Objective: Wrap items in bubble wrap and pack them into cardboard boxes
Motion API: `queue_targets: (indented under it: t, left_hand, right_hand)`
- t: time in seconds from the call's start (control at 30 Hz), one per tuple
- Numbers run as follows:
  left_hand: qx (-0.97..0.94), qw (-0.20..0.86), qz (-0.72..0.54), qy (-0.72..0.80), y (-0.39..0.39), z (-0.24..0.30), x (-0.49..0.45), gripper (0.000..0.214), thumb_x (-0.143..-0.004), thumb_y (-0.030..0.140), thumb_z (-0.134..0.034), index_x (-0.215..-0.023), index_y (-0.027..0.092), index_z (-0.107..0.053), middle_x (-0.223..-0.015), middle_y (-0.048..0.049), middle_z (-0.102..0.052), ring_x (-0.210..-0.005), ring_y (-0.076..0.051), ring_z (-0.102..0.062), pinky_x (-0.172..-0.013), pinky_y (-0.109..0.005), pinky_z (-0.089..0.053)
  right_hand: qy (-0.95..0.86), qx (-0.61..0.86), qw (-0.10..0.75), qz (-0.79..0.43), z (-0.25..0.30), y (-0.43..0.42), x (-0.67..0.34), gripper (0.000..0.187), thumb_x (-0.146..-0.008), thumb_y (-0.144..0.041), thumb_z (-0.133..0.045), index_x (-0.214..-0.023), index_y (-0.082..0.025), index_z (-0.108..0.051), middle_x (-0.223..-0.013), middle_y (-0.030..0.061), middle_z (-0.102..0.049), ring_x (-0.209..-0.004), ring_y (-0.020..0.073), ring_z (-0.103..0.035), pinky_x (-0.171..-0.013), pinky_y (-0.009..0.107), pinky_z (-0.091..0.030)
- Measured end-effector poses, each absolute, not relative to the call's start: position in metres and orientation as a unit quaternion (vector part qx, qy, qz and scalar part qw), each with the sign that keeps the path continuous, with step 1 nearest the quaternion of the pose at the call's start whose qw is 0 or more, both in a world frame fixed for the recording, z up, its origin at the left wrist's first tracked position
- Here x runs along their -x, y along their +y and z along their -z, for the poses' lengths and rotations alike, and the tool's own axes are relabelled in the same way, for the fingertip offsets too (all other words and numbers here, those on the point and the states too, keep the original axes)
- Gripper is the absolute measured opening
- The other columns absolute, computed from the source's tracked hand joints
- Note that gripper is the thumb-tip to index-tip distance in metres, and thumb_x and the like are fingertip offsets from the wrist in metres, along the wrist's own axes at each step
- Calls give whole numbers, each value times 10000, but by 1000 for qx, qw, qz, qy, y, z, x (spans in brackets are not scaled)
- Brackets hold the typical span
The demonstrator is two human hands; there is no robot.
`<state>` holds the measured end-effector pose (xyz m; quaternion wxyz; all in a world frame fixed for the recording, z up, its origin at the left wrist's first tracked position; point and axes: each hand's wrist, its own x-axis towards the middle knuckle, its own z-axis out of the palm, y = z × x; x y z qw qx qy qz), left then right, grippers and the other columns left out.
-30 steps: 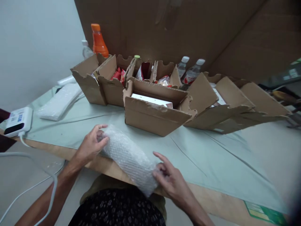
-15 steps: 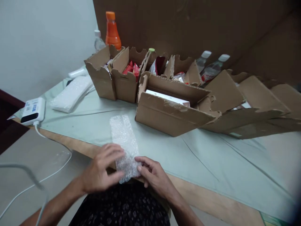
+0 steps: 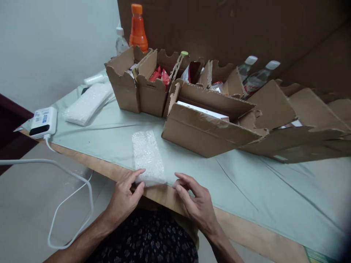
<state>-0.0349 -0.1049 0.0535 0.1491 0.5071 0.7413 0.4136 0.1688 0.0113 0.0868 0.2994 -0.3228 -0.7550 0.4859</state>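
A parcel wrapped in bubble wrap lies flat on the pale green table cover, near the front edge. My left hand touches the parcel's near left corner with its fingertips, fingers stretched out. My right hand rests just right of the parcel, fingers apart and slightly curled, holding nothing. An open cardboard box with a white item inside stands right behind the parcel.
Several open cardboard boxes with red packets stand in a row at the back. An orange bottle and clear water bottles stand behind them. A bubble wrap stack and a white charger with cable lie at the left.
The parcel was turned from slanting to lengthwise and laid flat on the table. Both hands let go of it and now rest at its near end.
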Motion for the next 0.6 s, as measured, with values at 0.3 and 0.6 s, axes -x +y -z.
queue_targets:
  t: [0.3,0.6]
  left_hand:
    - [-493,158,-388,762,-97,-51,36,429,-932,262,-543,-1343,150,-598,-900,-48,-740,-680,-164,-665,-637,-272,-572]
    - [-609,-34,-353,710,-107,-55,43,389,-926,189,-632,-1312,167,-591,-1292,-166,-631,-1218,-306,-590,-1017,-465,-506]
  right_hand:
    - [-962,138,188,-144,-80,20,-142,261,-974,-167,-547,-1219,-179,-637,-1253,98,-720,-1162,294,-585,-862,439,-469]
    - [-972,130,136,-142,-69,32,-131,282,-968,-122,-496,-1206,-158,-643,-1208,114,-715,-1096,290,-576,-854,422,-434]
